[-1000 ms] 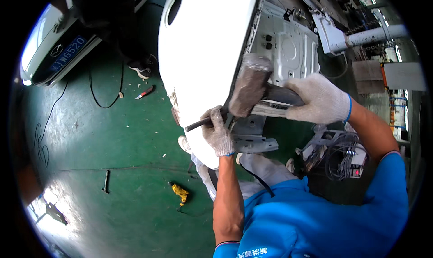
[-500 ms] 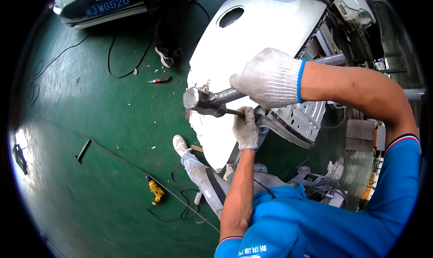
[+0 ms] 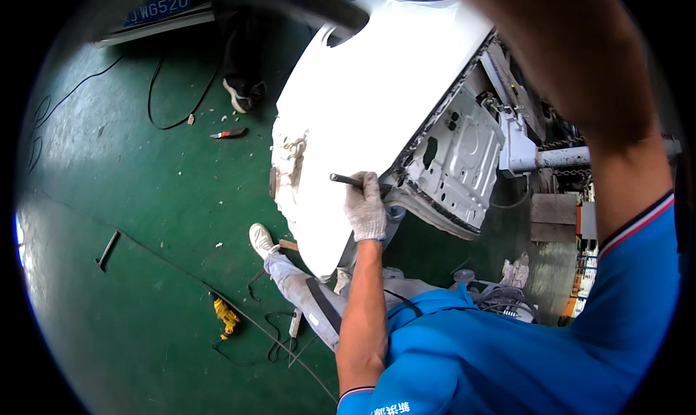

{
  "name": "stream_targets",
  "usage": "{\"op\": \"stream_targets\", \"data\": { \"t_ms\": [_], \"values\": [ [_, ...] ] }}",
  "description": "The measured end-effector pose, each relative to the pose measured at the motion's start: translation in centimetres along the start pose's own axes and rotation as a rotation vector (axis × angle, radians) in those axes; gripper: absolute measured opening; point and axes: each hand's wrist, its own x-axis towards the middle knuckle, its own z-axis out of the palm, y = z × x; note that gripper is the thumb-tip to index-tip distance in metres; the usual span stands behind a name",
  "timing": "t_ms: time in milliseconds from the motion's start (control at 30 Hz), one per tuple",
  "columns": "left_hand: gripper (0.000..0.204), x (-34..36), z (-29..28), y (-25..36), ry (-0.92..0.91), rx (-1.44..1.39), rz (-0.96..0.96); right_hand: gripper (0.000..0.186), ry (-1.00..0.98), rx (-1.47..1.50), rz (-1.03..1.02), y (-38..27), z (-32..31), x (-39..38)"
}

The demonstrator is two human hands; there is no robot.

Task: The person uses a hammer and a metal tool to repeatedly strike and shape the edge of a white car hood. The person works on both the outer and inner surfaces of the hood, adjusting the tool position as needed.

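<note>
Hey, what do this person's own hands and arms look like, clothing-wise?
The left hand wears an off-white knitted glove with a blue cuff edge. The left sleeve and right sleeve are short and bright blue, hems trimmed with dark, white and red bands. The right hand is out of view, so its covering can't be told.

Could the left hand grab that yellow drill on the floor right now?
Probably not as things stand: the left hand is wrapped around a metal bar over the white panel, and the yellow drill lies on the green floor, past the person's leg.
</note>
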Motion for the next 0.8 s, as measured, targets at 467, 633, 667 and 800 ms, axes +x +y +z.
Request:
{"op": "stream_targets", "data": {
  "t_ms": [467, 633, 667, 800],
  "values": [
    [0.02, 0.3, -1.8, 2.4, 0.092, -0.244, -0.142, 0.03, -0.499, 0.321, 0.601, 3.0, 6.0, -9.3],
    [0.018, 0.0, -1.6, 2.6, 0.122, -0.176, -0.134, 0.035, -0.429, 0.454, 0.689, 3.9, 7.1, -13.3],
    [0.018, 0.0, -1.4, 2.0, 0.109, -0.156, -0.12, 0.035, -0.445, 0.448, 0.695, 4.0, 7.2, -13.7],
    [0.017, -0.5, -0.5, 0.7, 0.084, -0.123, -0.107, 0.032, -0.562, 0.427, 0.695, 4.2, 8.2, -14.5]
  ]
}}
